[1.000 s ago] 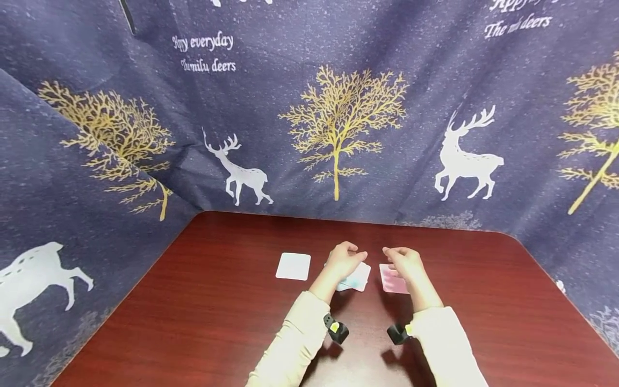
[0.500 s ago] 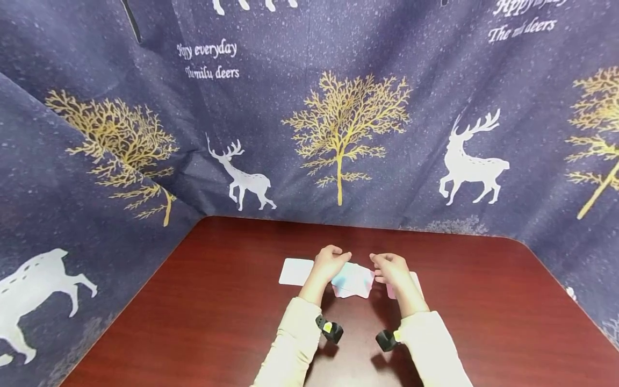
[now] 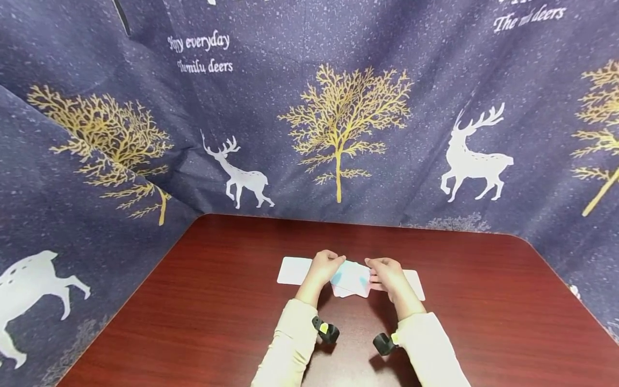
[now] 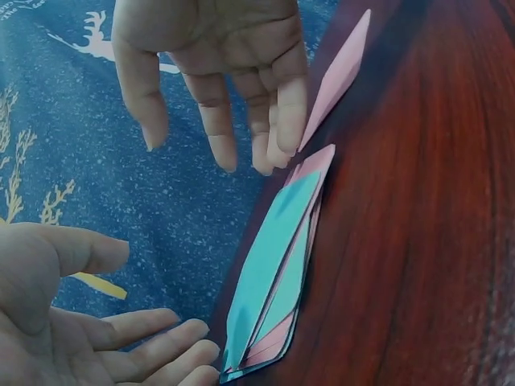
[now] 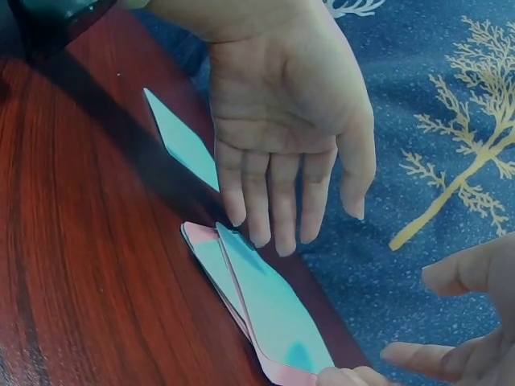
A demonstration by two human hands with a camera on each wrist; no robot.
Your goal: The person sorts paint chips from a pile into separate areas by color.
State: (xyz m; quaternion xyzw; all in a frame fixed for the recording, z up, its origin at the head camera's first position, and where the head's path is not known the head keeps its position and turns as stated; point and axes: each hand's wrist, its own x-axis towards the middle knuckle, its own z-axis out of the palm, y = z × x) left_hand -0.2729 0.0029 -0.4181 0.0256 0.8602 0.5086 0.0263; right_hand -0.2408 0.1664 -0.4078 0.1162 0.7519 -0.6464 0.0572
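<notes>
A loose pile of thin square cards with rounded corners (image 3: 350,279), pale blue on top with pink edges below, lies between the two hands. The cards overlap at uneven angles. My left hand (image 3: 323,269) is at the pile's left side, its fingers relaxed and extended. On the opposite side is my right hand (image 3: 389,277), fingers likewise extended; in the right wrist view a fingertip (image 5: 342,376) meets the pile's edge. The left wrist view shows the left hand's fingertips (image 4: 205,374) beside the pile (image 4: 278,265). Neither hand grips a card.
A single pale blue card (image 3: 292,270) lies to the left of the left hand. A pink card (image 4: 338,80) lies beyond the right hand. The reddish-brown table (image 3: 217,322) ends at a dark blue cloth (image 3: 300,215) with deer and trees.
Over the last second both hands have shifted left and come to either side of the pile. The pile shows more openly between them. The single cards stay on the table.
</notes>
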